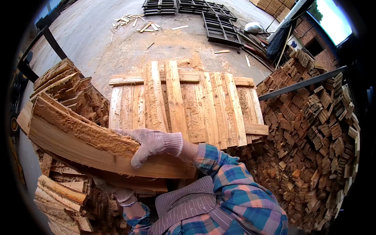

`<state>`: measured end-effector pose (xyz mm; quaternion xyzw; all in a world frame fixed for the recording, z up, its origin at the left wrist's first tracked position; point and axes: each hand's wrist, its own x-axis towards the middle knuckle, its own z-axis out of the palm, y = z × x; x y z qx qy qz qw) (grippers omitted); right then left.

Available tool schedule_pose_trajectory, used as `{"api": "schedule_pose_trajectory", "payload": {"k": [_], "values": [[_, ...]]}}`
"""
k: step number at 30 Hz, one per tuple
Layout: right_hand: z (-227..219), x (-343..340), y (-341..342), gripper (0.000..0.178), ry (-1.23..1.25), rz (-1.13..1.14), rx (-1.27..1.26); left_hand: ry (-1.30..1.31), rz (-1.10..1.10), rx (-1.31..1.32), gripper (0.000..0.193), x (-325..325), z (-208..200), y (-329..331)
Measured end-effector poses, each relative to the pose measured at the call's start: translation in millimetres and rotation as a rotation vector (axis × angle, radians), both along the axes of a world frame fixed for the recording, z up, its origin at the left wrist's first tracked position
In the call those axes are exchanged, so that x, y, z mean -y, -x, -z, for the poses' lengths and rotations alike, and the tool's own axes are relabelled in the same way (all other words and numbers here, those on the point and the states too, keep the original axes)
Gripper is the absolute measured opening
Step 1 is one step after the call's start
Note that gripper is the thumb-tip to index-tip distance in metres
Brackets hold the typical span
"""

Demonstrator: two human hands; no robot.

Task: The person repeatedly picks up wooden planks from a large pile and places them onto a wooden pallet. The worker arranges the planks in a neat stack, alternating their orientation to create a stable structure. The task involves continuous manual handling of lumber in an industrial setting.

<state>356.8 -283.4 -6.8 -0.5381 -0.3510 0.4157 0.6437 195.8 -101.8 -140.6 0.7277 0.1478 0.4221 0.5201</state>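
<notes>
A thick bundle of long wooden boards [90,141], its upper edge coated in sawdust, slants across the left side in front of me. My right hand [154,145], in a pale knitted glove, grips it near the right end, thumb on the near face and fingers over the top edge. Lower down, my left hand [119,194], also gloved, is curled under the bundle's bottom; its fingers are partly hidden by the wood. Beyond them lies a layer of planks [213,105] side by side, some resting across crosspieces and two sticking out at the far side.
Stacked short boards [70,192] rise at the left, and a large pile of wood pieces [301,156] fills the right behind a metal bar [303,83]. Dark metal frames [221,29] and scattered scraps [149,26] lie on the concrete floor [94,43] ahead.
</notes>
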Motion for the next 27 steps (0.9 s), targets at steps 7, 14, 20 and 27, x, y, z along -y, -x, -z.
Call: {"api": "schedule_pose_trajectory", "payload": {"k": [7,14,20,27], "values": [[-17.1,235.9,-61.3,0.099,0.076,0.363,0.333,-0.467,0.417,-0.022,0.026,160.4,-22.2,-148.6],[123.6,386.9,-74.4,0.04,0.02,0.773,-0.092,-0.404,0.896,-0.514,0.022,328.7,29.9,-197.0],[145.9,453.4,-80.0,0.02,0.491,0.947,0.243,0.299,1.184,-0.646,0.035,408.5,-28.2,-221.2],[197.4,571.3,-68.4,0.016,0.46,0.939,0.236,0.614,1.359,-0.877,0.046,517.8,43.9,-242.6]]}}
